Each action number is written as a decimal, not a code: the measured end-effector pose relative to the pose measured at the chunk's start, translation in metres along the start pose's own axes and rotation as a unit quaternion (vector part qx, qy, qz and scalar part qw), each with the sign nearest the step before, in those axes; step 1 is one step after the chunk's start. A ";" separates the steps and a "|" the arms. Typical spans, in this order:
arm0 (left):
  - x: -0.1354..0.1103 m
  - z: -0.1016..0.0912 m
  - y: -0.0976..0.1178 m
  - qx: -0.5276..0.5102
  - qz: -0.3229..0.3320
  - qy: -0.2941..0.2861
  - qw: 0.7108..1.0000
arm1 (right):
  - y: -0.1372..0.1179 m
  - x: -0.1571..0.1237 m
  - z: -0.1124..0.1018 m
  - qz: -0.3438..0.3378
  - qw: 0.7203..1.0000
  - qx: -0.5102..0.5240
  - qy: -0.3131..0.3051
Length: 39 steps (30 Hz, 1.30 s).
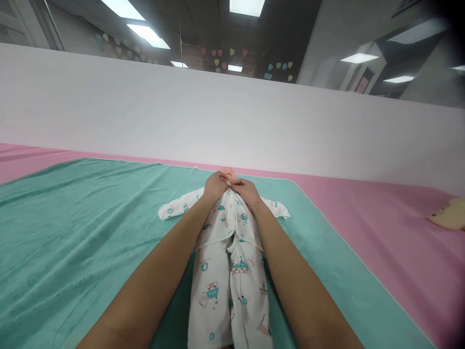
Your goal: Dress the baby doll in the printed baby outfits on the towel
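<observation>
A baby-sized figure lies on its back; whether it is a doll I cannot tell, since my hands cover much of its head [228, 172]. It wears a white printed baby jacket [221, 218] and matching trousers [210, 291]. At the neck of the jacket, my left hand [216, 185] is closed with its fingertips on the collar. My right hand [247, 190] pinches the collar edge from the other side, close to the left fingertips. Below the chest the jacket fronts part slightly. Both sleeves stretch out sideways.
A teal blanket [90, 232] lies under the figure, over a pink sheet [363, 213]. A white padded wall [218, 121] rises behind, with dark glass and heart stickers above it. At the far right is a yellowish object [450, 214], cut off by the frame.
</observation>
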<state>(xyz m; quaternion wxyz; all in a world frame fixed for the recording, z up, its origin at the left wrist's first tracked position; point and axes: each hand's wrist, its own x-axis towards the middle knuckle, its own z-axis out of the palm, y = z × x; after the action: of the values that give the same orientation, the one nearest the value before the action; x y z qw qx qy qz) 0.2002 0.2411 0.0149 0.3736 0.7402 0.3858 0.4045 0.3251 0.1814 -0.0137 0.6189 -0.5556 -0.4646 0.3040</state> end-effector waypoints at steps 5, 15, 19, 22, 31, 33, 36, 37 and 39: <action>0.000 0.002 -0.002 0.001 0.005 0.003 1.000 | 0.001 0.003 -0.001 -0.010 1.000 -0.026 0.015; -0.030 -0.006 -0.005 -0.001 0.068 -0.012 0.998 | -0.021 -0.035 0.001 -0.009 0.974 -0.224 0.000; -0.052 -0.012 -0.003 0.011 0.087 -0.027 0.996 | -0.036 -0.055 0.000 -0.002 0.946 -0.323 -0.037; -0.061 -0.013 -0.001 0.025 0.089 -0.020 0.995 | -0.045 -0.063 0.005 0.011 0.916 -0.399 -0.043; -0.069 -0.031 0.006 0.032 0.110 -0.066 0.991 | -0.053 -0.067 0.009 -0.059 0.884 -0.463 -0.025; -0.070 -0.037 0.008 0.032 0.119 -0.093 0.988 | -0.049 -0.066 0.004 -0.043 0.917 -0.396 -0.025; -0.070 -0.043 0.011 0.015 0.125 -0.131 0.983 | -0.042 -0.064 -0.003 0.011 0.971 -0.235 -0.045; -0.070 -0.044 0.011 0.007 0.120 -0.142 0.983 | -0.040 -0.064 -0.004 0.030 0.982 -0.177 -0.055; -0.070 -0.045 0.014 -0.008 0.101 -0.151 0.983 | -0.036 -0.064 -0.006 0.060 0.993 -0.079 -0.066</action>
<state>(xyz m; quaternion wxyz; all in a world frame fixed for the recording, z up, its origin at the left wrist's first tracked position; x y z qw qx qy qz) 0.1375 0.1847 0.0225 0.3903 0.8249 0.2455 0.3270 0.3008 0.1144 0.0066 0.5213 -0.6083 -0.4934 0.3388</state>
